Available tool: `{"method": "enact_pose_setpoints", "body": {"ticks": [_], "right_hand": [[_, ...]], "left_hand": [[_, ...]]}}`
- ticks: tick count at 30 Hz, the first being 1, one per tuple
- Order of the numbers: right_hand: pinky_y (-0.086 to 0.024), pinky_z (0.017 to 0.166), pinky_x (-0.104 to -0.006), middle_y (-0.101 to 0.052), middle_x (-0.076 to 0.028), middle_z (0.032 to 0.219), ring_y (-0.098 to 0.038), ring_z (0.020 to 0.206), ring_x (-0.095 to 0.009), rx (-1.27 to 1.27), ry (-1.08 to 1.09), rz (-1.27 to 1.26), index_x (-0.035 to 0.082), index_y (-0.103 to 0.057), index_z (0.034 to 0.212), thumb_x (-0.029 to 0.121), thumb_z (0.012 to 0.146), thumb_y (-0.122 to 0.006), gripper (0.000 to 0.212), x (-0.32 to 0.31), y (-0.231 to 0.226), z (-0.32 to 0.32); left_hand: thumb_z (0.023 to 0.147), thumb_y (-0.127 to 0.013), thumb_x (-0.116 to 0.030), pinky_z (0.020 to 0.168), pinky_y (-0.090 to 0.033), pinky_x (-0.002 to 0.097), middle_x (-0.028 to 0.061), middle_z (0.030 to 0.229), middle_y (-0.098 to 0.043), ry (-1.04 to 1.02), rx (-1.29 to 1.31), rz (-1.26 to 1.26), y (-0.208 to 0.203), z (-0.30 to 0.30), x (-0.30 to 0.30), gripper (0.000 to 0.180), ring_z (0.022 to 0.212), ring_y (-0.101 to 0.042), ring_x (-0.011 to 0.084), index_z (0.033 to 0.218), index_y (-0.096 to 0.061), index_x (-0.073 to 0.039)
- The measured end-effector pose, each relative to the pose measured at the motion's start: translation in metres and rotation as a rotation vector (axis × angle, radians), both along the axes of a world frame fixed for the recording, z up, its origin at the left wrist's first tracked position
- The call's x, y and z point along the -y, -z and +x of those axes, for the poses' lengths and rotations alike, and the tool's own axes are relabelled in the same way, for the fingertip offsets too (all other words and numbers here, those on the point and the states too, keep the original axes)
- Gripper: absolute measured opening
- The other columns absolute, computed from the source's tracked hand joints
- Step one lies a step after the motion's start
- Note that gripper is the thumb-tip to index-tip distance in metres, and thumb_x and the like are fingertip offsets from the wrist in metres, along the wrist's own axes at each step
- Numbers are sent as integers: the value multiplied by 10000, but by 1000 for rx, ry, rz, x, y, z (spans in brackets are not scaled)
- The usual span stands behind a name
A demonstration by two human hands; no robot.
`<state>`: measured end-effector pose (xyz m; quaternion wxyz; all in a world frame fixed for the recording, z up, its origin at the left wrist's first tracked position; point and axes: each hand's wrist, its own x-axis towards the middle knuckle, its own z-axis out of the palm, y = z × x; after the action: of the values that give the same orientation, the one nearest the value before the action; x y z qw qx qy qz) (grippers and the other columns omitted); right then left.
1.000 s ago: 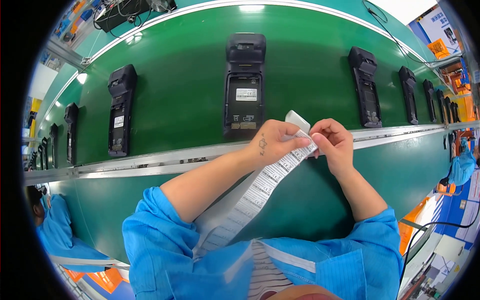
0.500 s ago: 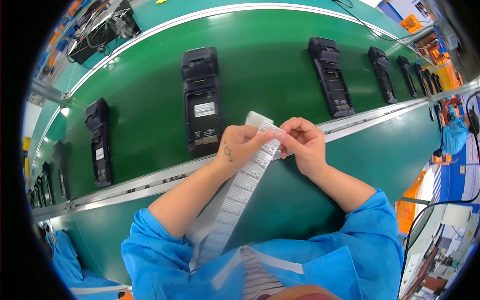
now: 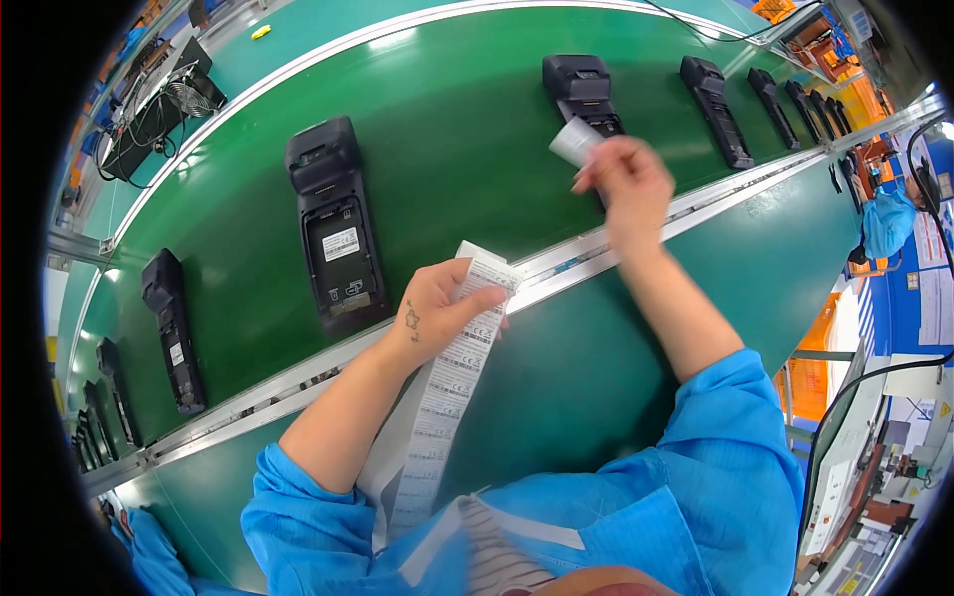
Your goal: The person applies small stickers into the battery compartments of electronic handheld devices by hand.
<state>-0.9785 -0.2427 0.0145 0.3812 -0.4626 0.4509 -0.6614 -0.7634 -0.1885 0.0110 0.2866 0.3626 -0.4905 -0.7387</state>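
Note:
My left hand (image 3: pixel 433 310) pinches a long strip of white printed labels (image 3: pixel 437 417), its thumb lying across the upper end; the strip hangs down toward my body. Out over the green belt, my right hand (image 3: pixel 633 189) holds a single white label (image 3: pixel 575 142) by its edge, slightly blurred. Under that label lies a black handheld terminal (image 3: pixel 578 79), back side up, its lower half hidden by my hand. To the left of my hands, another black terminal (image 3: pixel 333 223) lies with its battery bay uncovered and a white label (image 3: pixel 340 243) inside.
Several more black terminals lie along the green belt (image 3: pixel 447 159) on both sides. A metal rail (image 3: pixel 566 273) separates the belt from the near green table (image 3: pixel 556 397). A black box with cables (image 3: pixel 164 114) stands far left. People in blue sit at both sides.
My right hand has left the strip and moved up and right with a label. The terminals right of centre have shifted left, the left ones lower; my left hand keeps the strip.

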Motion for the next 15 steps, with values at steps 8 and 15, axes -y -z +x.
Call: {"method": "enact_pose_setpoints", "body": {"ticks": [8, 15], "right_hand": [[-432, 457, -182, -528, -2, 618, -492, 512, -58, -428, -152, 418, 18, -564, 747, 122, 725, -637, 129, 62, -11, -101], [-413, 436, -183, -529, -15, 598, -474, 500, -59, -510, -207, 399, -3, -574, 703, 117, 692, -655, 145, 65, -7, -96]], "left_hand": [[775, -575, -132, 529, -452, 208, 69, 684, -593, 2, -11, 51, -3, -11, 5, 170, 576, -562, 101, 854, -541, 15], [779, -569, -130, 527, -450, 207, 64, 678, -590, 34, -9, 26, 0, -14, 5, 157, 579, -561, 97, 844, -540, 10]]}}
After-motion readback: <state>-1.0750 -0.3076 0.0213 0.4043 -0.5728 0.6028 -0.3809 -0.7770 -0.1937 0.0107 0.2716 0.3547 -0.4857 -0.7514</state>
